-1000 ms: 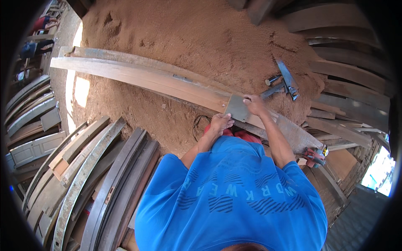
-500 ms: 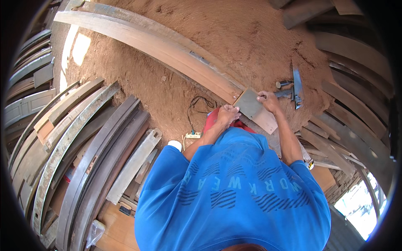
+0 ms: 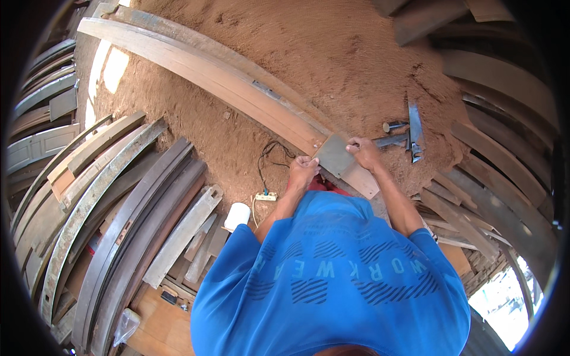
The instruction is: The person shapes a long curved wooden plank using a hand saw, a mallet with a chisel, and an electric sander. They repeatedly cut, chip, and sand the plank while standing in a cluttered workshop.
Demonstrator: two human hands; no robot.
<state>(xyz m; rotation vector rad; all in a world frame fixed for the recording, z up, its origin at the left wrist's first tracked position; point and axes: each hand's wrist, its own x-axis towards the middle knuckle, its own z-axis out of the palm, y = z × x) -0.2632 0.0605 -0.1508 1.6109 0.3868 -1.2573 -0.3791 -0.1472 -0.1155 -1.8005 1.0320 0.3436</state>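
Note:
A flat grey-green rectangular plate (image 3: 336, 155) lies over the near end of a long wooden plank (image 3: 249, 98). My left hand (image 3: 304, 169) pinches its left edge with bent fingers. At the plate's upper right edge, my right hand (image 3: 363, 151) grips with thumb and curled fingers. Below the plate a bare pinkish part of the wood (image 3: 361, 180) shows. What the plate is made of, I cannot tell. Right of my right hand, a handsaw (image 3: 415, 132) and a hammer (image 3: 394, 126) rest on the ground.
Reddish-brown sawdust covers the ground (image 3: 332, 53). A power strip (image 3: 266, 196) with a dark cord lies left of my left arm, near a white cylindrical container (image 3: 237, 216). Stacks of long boards (image 3: 127, 237) stand at the left, and more timber (image 3: 504, 148) lines the right.
The whole view has shifted slightly, so my hands and the plate appear a little further left and lower. Both hands keep their hold on the plate. More of the white container shows.

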